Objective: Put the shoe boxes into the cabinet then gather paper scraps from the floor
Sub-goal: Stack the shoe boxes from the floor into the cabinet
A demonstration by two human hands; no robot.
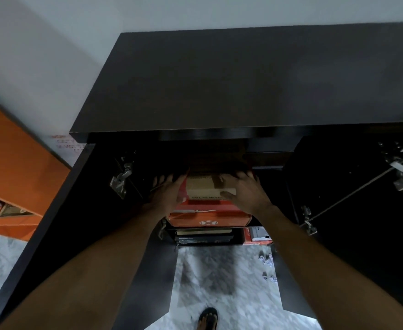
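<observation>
Tan shoe box point(207, 186), printed face toward person, long axis unclear; left hand point(169, 194) presses flat, right hand point(245, 191) curls round it.

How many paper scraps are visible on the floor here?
2. One paper scrap lies on the floor by the open right cabinet door; the other lies just nearer the person. More may be hidden behind the doors or arms.

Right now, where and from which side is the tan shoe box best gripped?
Probably its two side walls, from the open front: the tan shoe box lies flat on an orange box inside the cabinet; the left hand and right hand flank it.
</observation>
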